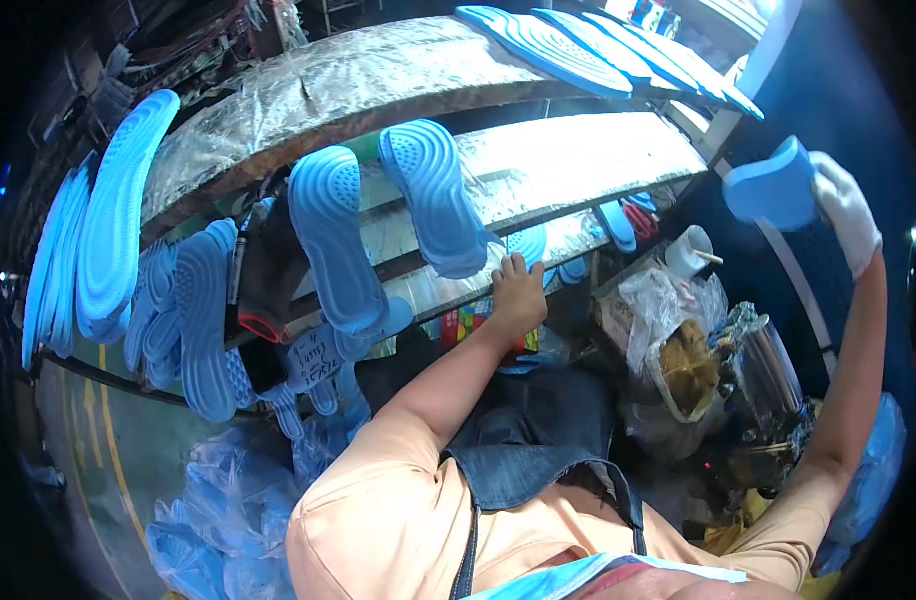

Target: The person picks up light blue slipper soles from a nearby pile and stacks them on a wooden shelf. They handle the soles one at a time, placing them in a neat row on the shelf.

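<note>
My right hand (pixel 846 212), in a white glove, is raised at the far right. It grips the edge of a blue insole (pixel 768 187), which looks bent and is held in the air away from the shelves. My bare left hand (pixel 519 296) is at the edge of the lower shelf, its fingers curled. A thin, dark sliver shows above those fingers; what they hold is too small to make out. Just up and left of that hand, a ridged blue insole (pixel 430 195) overhangs the middle shelf. Another insole (pixel 328 235) hangs beside it, further left.
Stacked insoles (pixel 128 215) line the left end of the shelves; more lie on the top shelf (pixel 318 80) at right. A dark glove with red cuff (pixel 271 265) hangs at left. A white cup (pixel 689 250) and plastic-wrapped container (pixel 678 365) stand right. Blue plastic bags (pixel 228 510) lie lower left.
</note>
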`<control>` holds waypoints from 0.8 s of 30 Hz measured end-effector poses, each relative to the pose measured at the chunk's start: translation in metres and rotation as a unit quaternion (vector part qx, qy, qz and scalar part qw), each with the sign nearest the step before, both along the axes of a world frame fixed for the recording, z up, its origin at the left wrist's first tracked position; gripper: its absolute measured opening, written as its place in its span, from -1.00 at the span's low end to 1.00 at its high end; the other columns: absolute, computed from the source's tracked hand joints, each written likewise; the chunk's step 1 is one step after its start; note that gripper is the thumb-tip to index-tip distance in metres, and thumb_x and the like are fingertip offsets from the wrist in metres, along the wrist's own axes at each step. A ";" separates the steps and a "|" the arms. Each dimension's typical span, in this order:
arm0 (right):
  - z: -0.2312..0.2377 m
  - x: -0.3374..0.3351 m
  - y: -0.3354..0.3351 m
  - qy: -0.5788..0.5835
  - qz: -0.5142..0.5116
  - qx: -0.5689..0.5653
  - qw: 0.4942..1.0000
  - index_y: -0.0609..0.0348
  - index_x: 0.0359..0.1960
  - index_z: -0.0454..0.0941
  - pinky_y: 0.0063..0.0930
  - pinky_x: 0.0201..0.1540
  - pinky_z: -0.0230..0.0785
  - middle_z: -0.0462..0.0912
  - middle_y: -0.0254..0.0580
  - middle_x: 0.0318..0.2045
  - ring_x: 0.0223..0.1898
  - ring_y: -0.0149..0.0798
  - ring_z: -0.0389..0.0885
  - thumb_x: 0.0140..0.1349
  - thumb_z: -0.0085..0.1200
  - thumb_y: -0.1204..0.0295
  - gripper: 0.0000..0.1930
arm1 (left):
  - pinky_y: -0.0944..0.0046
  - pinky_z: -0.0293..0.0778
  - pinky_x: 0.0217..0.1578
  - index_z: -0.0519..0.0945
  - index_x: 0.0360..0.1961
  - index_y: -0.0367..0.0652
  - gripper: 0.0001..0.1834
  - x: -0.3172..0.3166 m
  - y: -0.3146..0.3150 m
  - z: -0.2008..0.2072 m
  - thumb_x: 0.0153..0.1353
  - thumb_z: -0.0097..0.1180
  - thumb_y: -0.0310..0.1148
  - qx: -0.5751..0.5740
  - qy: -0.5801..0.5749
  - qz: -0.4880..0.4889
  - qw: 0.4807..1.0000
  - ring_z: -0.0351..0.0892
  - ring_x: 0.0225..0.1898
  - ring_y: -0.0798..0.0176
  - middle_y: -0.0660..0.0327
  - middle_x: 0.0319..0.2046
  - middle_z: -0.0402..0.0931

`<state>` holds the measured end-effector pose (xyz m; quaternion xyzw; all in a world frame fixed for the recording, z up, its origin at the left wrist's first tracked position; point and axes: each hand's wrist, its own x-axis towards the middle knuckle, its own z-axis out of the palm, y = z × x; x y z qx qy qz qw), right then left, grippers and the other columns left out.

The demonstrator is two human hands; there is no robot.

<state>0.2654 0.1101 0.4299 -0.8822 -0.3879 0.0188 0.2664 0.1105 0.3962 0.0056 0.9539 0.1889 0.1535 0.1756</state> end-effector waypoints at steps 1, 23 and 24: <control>0.007 -0.017 0.037 -0.022 0.024 0.048 0.998 0.13 -0.02 0.57 -0.70 -0.48 -0.01 0.38 -0.60 -0.45 -0.51 -0.68 0.15 0.39 -0.09 0.26 -0.70 | -0.12 0.26 0.10 0.46 0.04 -0.18 -0.54 -0.002 0.003 0.006 0.07 0.14 -0.33 -0.015 0.011 -0.003 1.000 0.24 0.22 -0.20 -0.21 0.21 0.25; 0.013 -0.065 0.328 -0.073 0.503 -0.068 0.859 0.10 -0.39 0.37 -0.32 -0.18 0.41 0.45 -0.23 -0.45 -0.30 -0.25 0.52 0.24 0.01 0.37 -0.87 | -0.22 0.51 0.05 0.22 0.26 -0.26 -0.46 0.009 0.027 -0.005 0.25 -0.02 -0.44 -0.058 0.009 0.025 0.998 0.41 0.19 -0.37 -0.34 0.24 0.17; 0.016 -0.069 0.306 -0.102 0.479 -0.040 0.871 0.15 -0.31 0.40 -0.35 -0.14 0.42 0.49 -0.18 -0.40 -0.25 -0.24 0.54 0.25 0.01 0.39 -0.89 | -0.20 0.51 0.03 0.26 0.23 -0.26 -0.48 0.008 0.024 -0.002 0.25 0.00 -0.41 -0.044 -0.008 0.029 0.999 0.42 0.17 -0.36 -0.31 0.21 0.22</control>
